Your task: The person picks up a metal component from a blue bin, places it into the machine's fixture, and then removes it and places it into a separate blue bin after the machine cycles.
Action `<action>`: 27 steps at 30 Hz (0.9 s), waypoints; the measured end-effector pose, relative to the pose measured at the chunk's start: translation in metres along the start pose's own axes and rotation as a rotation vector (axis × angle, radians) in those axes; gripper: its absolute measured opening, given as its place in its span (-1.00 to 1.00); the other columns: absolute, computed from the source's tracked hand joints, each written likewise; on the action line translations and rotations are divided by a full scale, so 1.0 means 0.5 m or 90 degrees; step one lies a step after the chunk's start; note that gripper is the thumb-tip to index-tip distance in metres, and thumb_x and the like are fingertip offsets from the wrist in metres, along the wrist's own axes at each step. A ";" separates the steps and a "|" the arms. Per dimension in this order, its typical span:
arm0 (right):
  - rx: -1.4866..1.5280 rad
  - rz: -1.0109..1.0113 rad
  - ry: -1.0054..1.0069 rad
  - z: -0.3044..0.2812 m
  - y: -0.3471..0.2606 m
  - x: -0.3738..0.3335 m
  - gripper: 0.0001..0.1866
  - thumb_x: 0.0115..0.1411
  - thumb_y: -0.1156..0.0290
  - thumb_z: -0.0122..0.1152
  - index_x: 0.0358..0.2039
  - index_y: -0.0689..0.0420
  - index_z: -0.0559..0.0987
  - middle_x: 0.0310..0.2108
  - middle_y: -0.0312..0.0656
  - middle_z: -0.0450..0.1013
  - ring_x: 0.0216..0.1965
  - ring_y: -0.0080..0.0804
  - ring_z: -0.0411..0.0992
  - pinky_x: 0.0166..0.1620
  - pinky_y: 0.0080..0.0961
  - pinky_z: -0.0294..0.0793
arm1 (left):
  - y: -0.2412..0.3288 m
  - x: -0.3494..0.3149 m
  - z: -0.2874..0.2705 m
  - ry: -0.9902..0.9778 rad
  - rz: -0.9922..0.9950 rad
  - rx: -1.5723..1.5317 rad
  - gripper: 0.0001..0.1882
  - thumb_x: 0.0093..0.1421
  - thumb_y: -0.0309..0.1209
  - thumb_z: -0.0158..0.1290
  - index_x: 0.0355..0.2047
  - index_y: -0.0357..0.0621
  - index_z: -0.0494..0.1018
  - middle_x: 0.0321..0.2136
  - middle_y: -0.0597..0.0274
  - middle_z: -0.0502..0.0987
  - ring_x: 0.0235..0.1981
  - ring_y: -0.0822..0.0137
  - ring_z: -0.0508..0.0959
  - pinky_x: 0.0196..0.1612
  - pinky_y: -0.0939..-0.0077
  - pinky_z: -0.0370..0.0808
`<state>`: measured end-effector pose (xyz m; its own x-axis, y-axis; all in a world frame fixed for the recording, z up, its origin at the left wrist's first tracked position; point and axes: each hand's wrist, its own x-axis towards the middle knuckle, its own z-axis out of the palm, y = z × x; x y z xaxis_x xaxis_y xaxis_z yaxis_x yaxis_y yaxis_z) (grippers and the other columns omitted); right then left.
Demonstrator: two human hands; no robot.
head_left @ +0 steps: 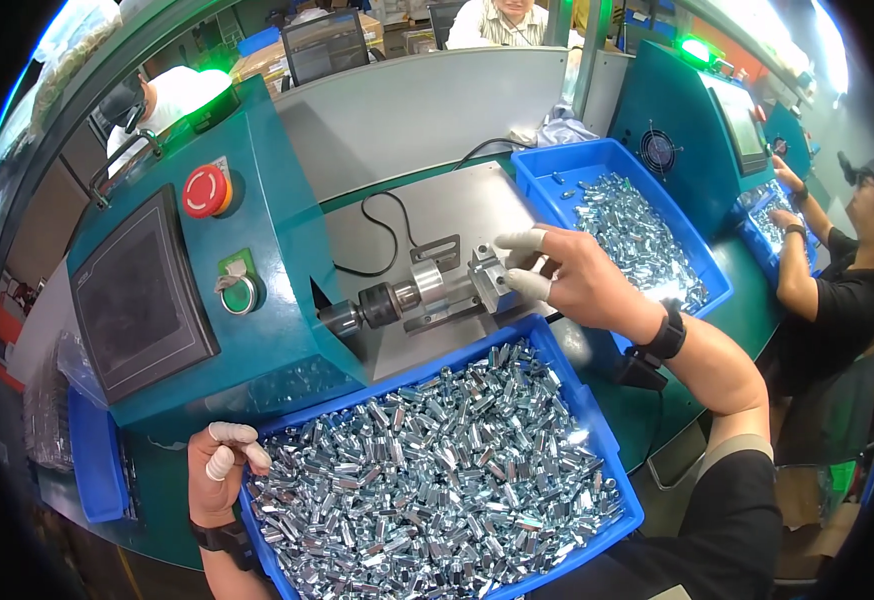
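My right hand (585, 278), with white finger cots on thumb and forefinger, is at the right side of a small metal clamp block (490, 277). Its thumb and forefinger are apart, tips close to the block, and I see nothing between them. Left of the block are a round metal holder (429, 284) and a dark chuck (381, 304) on the machine's shaft. My left hand (219, 470), also in finger cots, is by the left rim of a blue tray (612, 455) full of shiny hexagonal metal pieces (437, 470). Its fingers are curled together; whatever they hold is hidden.
The green machine (287, 230) at left carries a dark screen (142, 295), a red stop button (207, 191) and a green button (238, 295). Another blue tray (709, 265) of metal pieces is at right. A co-worker (837, 270) handles pieces further right. A black cable (394, 225) crosses the metal plate.
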<state>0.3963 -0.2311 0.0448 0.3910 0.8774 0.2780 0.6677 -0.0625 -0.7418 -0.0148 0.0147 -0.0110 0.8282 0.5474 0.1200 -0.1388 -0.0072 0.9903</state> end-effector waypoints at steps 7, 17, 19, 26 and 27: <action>0.188 0.152 -0.052 0.006 0.032 -0.016 -0.51 0.23 0.34 0.33 0.11 0.29 0.49 -0.19 -0.19 0.58 -0.21 -0.56 0.50 -0.16 -0.59 0.52 | 0.002 0.003 -0.007 -0.005 -0.018 -0.029 -0.48 0.17 -0.04 0.22 -0.13 -0.30 0.51 -0.46 0.04 0.62 -0.47 0.28 0.60 -0.38 0.48 0.54; 0.208 0.115 -0.040 0.015 0.038 -0.019 -0.54 0.22 0.31 0.34 0.05 0.30 0.54 -0.25 -0.20 0.59 -0.27 -0.60 0.50 -0.16 -0.62 0.52 | 0.004 0.002 -0.001 0.008 0.002 -0.019 -0.50 0.21 -0.03 0.18 -0.17 -0.29 0.46 -0.51 0.03 0.58 -0.54 0.29 0.55 -0.45 0.45 0.50; 0.219 0.115 -0.044 0.016 0.044 -0.022 -0.55 0.22 0.29 0.33 0.04 0.29 0.55 -0.27 -0.20 0.59 -0.29 -0.61 0.50 -0.19 -0.61 0.53 | 0.004 0.001 -0.001 0.011 -0.006 -0.028 -0.50 0.20 -0.03 0.18 -0.17 -0.29 0.47 -0.51 0.02 0.58 -0.54 0.28 0.55 -0.44 0.44 0.51; 0.212 0.184 -0.089 -0.023 0.028 0.003 -0.61 0.27 0.25 0.27 -0.03 0.27 0.59 -0.29 -0.24 0.58 -0.36 -0.62 0.49 -0.29 -0.59 0.52 | 0.003 -0.002 0.001 0.017 -0.012 -0.033 -0.48 0.18 -0.02 0.19 -0.18 -0.32 0.48 -0.52 0.00 0.58 -0.54 0.25 0.55 -0.43 0.41 0.52; 0.257 0.193 -0.064 -0.025 0.038 0.012 -0.64 0.29 0.25 0.25 -0.06 0.28 0.60 -0.31 -0.27 0.58 -0.37 -0.63 0.47 -0.31 -0.61 0.51 | 0.001 -0.001 0.000 0.019 -0.014 -0.030 -0.47 0.18 -0.02 0.20 -0.19 -0.32 0.48 -0.52 -0.01 0.59 -0.54 0.25 0.56 -0.43 0.41 0.52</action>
<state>0.4193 -0.2333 0.0401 0.4530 0.8910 -0.0316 0.2281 -0.1501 -0.9620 -0.0153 0.0142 -0.0106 0.8145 0.5722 0.0960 -0.1471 0.0437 0.9882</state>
